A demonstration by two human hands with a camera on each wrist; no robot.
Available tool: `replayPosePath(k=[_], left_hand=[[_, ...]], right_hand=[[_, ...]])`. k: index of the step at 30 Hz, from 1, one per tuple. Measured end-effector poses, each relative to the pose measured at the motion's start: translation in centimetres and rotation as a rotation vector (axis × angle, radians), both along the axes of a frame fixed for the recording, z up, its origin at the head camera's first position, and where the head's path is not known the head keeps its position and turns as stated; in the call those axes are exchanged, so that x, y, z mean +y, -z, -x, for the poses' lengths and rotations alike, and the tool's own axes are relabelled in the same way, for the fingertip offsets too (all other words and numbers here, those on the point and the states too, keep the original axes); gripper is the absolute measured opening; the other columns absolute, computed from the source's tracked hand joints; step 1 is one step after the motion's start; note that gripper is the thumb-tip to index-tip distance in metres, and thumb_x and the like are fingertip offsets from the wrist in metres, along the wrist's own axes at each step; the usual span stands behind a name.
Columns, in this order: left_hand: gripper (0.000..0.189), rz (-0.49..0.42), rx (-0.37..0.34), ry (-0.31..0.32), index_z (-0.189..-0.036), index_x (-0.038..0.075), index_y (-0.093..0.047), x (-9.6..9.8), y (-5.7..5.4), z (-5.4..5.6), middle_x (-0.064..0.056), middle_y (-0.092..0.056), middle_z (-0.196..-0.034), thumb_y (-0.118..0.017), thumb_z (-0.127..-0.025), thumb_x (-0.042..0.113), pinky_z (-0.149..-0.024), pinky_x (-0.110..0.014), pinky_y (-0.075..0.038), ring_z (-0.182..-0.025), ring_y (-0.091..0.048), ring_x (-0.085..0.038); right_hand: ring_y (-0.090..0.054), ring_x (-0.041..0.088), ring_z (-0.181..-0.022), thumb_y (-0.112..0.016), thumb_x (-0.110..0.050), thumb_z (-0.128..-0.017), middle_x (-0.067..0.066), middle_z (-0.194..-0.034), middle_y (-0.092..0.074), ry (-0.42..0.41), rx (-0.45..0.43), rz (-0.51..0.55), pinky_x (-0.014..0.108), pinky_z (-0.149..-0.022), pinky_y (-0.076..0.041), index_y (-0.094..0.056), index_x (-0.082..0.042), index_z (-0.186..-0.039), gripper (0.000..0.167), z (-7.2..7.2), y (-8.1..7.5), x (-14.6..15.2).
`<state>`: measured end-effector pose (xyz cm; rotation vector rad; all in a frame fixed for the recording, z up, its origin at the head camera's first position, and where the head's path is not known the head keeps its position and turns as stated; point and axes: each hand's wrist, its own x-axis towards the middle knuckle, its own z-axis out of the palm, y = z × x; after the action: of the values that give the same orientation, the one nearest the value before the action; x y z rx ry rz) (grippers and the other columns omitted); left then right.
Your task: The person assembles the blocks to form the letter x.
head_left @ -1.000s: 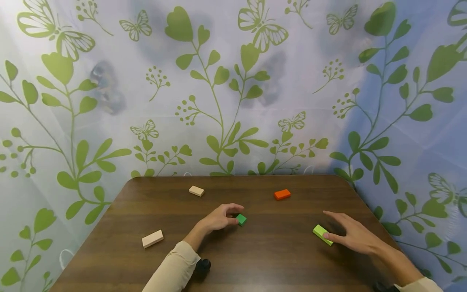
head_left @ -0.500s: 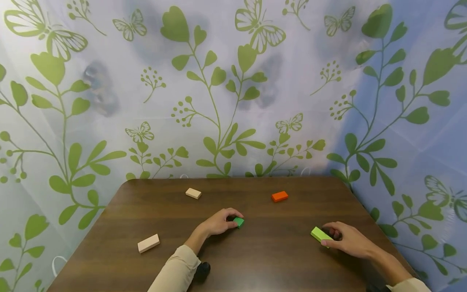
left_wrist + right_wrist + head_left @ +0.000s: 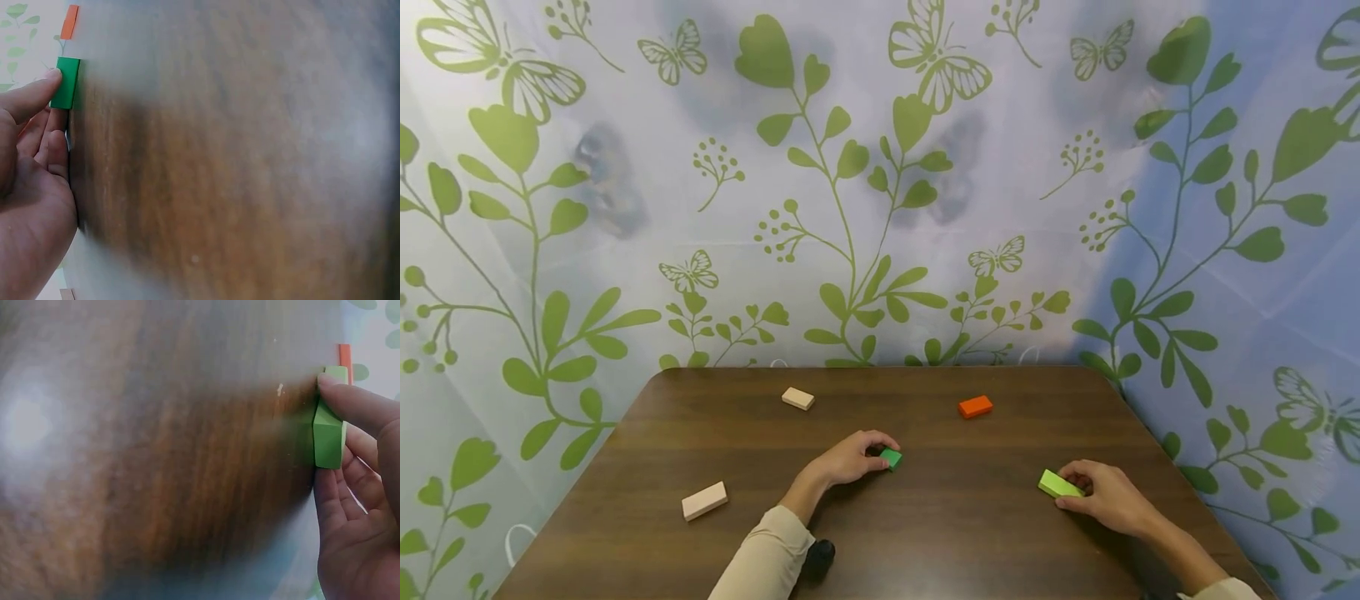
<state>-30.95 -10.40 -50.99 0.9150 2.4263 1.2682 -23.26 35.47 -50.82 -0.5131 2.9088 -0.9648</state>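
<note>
Near the middle of the table, my left hand (image 3: 848, 458) pinches a dark green block (image 3: 891, 458) between thumb and fingers. In the left wrist view the thumb lies on the face of this green block (image 3: 66, 84), close to the tabletop. My right hand (image 3: 1107, 495) grips a light green block (image 3: 1057, 484) at the right side of the table. The right wrist view shows the thumb across the light green block (image 3: 329, 442), with curled fingers on its other side. Part of each block is covered by the fingers.
An orange-red block (image 3: 975, 407) lies at the back right of the brown table (image 3: 880, 392). One pale wooden block (image 3: 798, 398) rests at the back left, another pale block (image 3: 705, 502) at the front left. A leaf-patterned curtain (image 3: 865, 208) hangs behind the table.
My right hand has closed from spread fingers onto the light green block, which has turned slightly. My left fingers have closed in on the dark green block.
</note>
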Motion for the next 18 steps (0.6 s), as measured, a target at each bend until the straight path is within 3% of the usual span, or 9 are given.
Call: replayPosePath(k=[18], left_hand=[[0.027, -0.001, -0.042, -0.015, -0.126, 0.003, -0.070, 0.0, 0.0, 0.1, -0.006, -0.065, -0.114, -0.068, -0.099, 0.002, -0.086, -0.035, -0.048, -0.101, -0.057, -0.019]], right_hand=[[-0.057, 0.006, -0.076, -0.088, -0.028, -0.084, -0.007, -0.089, -0.063, -0.104, 0.028, -0.016, 0.029, -0.065, -0.049, -0.072, -0.010, -0.102, 0.030, 1.4, -1.9, -1.1]])
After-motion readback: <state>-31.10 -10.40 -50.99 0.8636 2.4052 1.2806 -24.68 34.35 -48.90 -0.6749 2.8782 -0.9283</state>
